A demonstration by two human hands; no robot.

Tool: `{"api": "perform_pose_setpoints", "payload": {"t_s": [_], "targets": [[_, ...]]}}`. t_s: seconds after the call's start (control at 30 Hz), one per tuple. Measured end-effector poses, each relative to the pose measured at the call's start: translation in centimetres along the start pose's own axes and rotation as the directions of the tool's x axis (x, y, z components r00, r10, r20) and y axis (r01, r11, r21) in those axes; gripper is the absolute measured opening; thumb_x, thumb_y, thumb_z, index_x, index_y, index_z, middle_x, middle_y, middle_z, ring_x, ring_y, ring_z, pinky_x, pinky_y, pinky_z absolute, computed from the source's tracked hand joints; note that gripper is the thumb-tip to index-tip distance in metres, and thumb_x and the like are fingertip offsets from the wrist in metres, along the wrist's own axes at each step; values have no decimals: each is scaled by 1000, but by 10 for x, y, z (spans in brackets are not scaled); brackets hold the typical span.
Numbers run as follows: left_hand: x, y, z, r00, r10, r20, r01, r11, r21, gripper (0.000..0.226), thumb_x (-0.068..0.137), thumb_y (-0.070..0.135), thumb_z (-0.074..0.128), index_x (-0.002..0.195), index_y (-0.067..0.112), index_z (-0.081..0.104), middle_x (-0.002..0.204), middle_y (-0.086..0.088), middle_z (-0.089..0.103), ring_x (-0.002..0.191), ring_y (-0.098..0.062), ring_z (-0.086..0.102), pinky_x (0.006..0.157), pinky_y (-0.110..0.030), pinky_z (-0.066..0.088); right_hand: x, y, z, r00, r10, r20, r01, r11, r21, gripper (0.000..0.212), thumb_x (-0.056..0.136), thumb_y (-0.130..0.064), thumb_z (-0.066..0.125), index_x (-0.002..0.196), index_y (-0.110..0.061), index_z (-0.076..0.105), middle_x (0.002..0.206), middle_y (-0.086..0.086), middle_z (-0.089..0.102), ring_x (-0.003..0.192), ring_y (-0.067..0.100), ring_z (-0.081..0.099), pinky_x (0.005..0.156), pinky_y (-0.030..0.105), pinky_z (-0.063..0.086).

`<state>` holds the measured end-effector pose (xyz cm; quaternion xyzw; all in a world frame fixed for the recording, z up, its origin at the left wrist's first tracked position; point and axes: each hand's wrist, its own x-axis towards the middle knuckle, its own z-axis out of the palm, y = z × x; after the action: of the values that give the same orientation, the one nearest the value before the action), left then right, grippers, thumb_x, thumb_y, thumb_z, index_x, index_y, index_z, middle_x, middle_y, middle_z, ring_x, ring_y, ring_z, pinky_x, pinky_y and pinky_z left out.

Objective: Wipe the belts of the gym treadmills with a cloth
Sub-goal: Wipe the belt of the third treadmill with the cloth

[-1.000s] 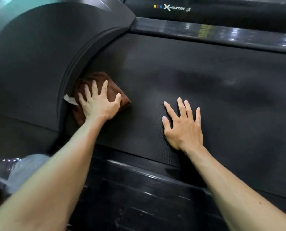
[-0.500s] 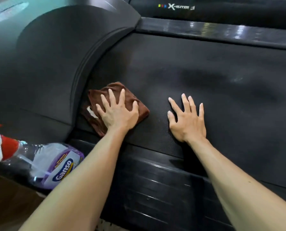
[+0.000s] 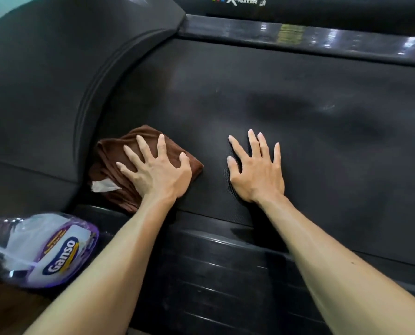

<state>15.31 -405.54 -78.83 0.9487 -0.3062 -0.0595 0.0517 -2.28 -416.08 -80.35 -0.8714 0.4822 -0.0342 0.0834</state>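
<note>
2 hands flat on belt [image 3: 298,122], cloth [image 3: 119,165] under left hand [image 3: 158,172].

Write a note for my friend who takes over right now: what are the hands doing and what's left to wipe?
Left hand: fingers spread, pressing the brown cloth on the treadmill belt, by the curved motor cover.
Right hand: flat on the bare belt, holding nothing.
Spray bottle: lying at lower left.
Done: cannot tell how much is wiped.
Left: wipe the belt toward the right.
</note>
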Motion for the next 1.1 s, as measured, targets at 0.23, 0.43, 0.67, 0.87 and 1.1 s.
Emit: {"api": "perform_pose_setpoints", "payload": {"t_s": [0.23, 0.43, 0.67, 0.87, 1.1], "targets": [[-13, -17, 0, 996, -56, -65, 53, 997, -49, 90, 92, 72, 29, 165, 25, 2, 171, -14, -4, 157, -40, -7, 124, -60, -6, -1, 1, 1, 1000, -1, 4, 1, 1000, -8, 59, 106, -57, 17, 163, -48, 7, 175, 1, -2, 160, 21, -11, 127, 54, -10], [-36, -20, -3, 997, -75, -15, 76, 997, 16, 94, 95, 72, 24, 164, 16, -5, 170, -18, -10, 155, -45, -11, 123, -63, -6, -2, -1, 1, 1000, 7, -4, -7, 1000, 1, 59, 106, -57, 17, 163, -48, 9, 175, 1, 0, 160, 21, -9, 127, 55, -10], [-37, -25, -11, 999, -26, 18, 26, 999, 30, 95, 95, 74, 24, 164, 15, -6, 170, -18, -10, 156, -42, -9, 125, -57, -4, -1, 0, -1, 1000, -6, 9, 6, 1000, 7, 59, 105, -57, 17, 163, -48, 9, 175, 2, 1, 160, 22, -8, 127, 56, -9], [-68, -47, -13, 997, -34, -68, 35, 999, 15, 101, 95, 73, 23, 162, 3, -6, 166, -31, -5, 157, -39, -7, 127, -51, -1, 10, -32, -25, 993, 63, -100, -54, 994, 90, 43, 100, -47, 46, 138, -29, 57, 154, 12, 36, 151, 28, 20, 125, 55, 4], [-69, -56, -14, 998, -13, -57, 11, 999, -32, 101, 96, 72, 27, 162, 3, -5, 167, -28, -7, 157, -36, -11, 128, -49, 1, 19, -130, -35, 999, -45, 9, 44, 994, 104, 57, 95, -76, 43, 107, -28, 72, 124, 3, 59, 126, 24, 47, 107, 48, 33]]}}
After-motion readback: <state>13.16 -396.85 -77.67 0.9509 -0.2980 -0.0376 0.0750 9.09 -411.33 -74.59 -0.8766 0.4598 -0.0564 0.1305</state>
